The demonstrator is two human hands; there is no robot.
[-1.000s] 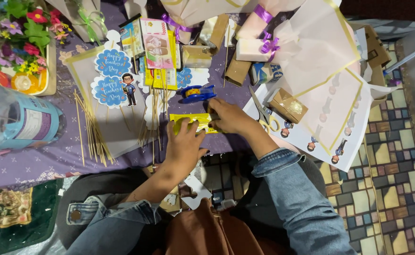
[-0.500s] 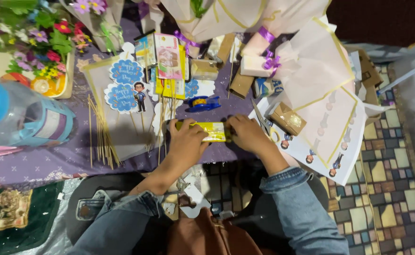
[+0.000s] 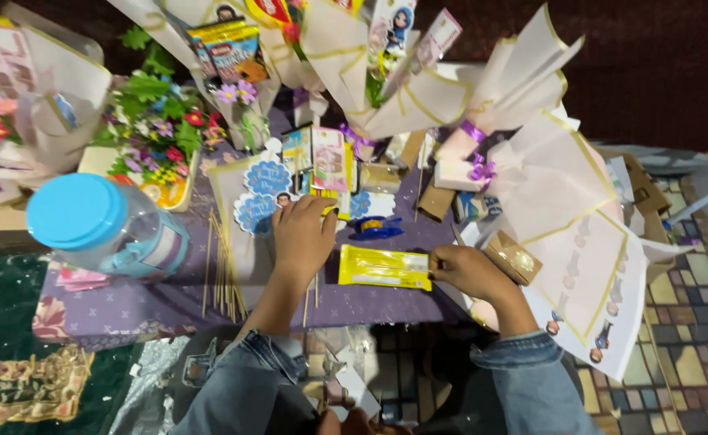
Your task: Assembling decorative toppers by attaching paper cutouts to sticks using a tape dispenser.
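Note:
A flat yellow snack packet lies on the purple patterned tablecloth. My right hand pinches its right end. My left hand rests palm down just left of the packet, fingers spread toward a blue scalloped paper topper and a stack of small colourful packets. A blue tape dispenser sits just beyond the yellow packet. Both my arms wear denim sleeves.
Thin wooden skewers lie left of my left hand. A clear jar with a blue lid lies on its side at the left. Artificial flowers, wrapped paper bouquets, white printed wrapping sheets and small brown boxes crowd the back and right.
My left hand has come off the yellow packet and moved left and forward toward the paper topper. My right hand now holds the packet alone at its right end.

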